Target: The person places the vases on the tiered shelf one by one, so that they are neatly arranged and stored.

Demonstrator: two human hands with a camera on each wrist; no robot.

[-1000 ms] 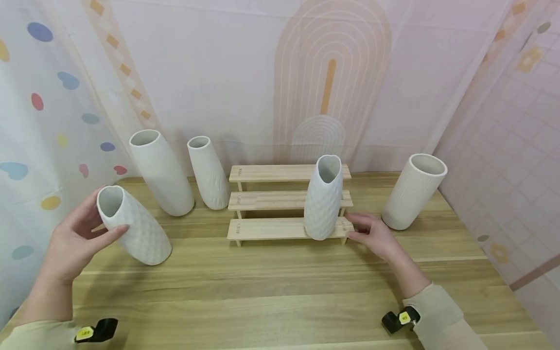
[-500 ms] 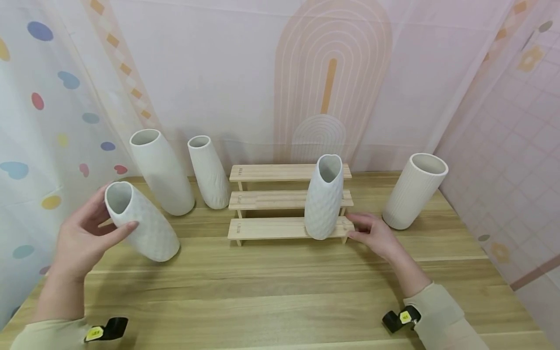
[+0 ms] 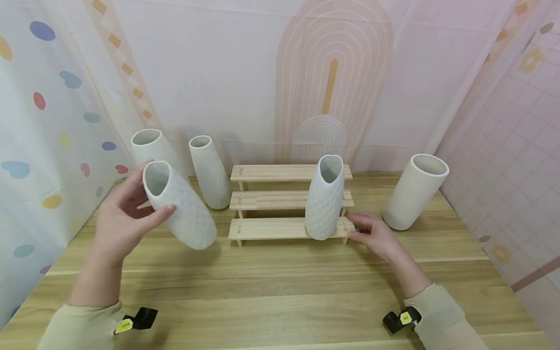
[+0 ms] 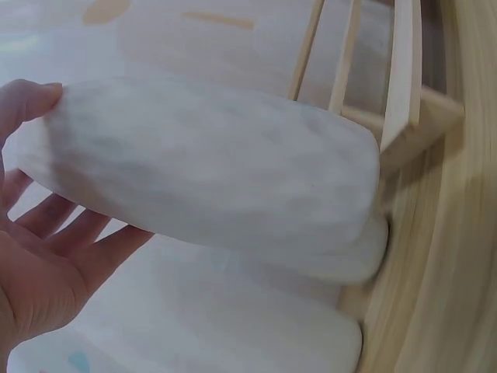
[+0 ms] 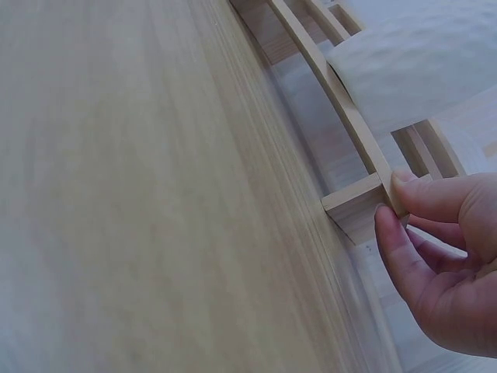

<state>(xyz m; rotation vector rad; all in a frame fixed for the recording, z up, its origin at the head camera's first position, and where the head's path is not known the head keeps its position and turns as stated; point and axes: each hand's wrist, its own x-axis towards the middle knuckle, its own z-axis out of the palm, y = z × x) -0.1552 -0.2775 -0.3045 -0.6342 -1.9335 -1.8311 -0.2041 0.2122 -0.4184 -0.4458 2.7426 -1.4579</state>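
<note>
My left hand point(image 3: 127, 214) grips a white dimpled vase point(image 3: 185, 211) near its heart-shaped mouth, thumb on the near side. The vase tilts, base toward the right; in the left wrist view the dimpled vase point(image 4: 217, 159) overlaps two others behind it. My right hand point(image 3: 372, 234) pinches the right end of the lowest step of a three-tier wooden display stand point(image 3: 267, 228). In the right wrist view thumb and fingertips point(image 5: 388, 225) close on the corner of the stand. A matching dimpled vase point(image 3: 324, 209) stands on that lowest step, toward its right end.
Behind the held vase stands a tall smooth white vase point(image 3: 150, 146), partly hidden. A slimmer vase point(image 3: 211, 175) is left of the stand, and a ribbed cylindrical vase point(image 3: 413, 192) stands to the right. Patterned curtains point(image 3: 210, 73) enclose the wooden table point(image 3: 280, 291).
My left hand has carried the dimpled vase rightward and up, and it now overlaps the tall smooth vase. The right hand stays at the stand's end.
</note>
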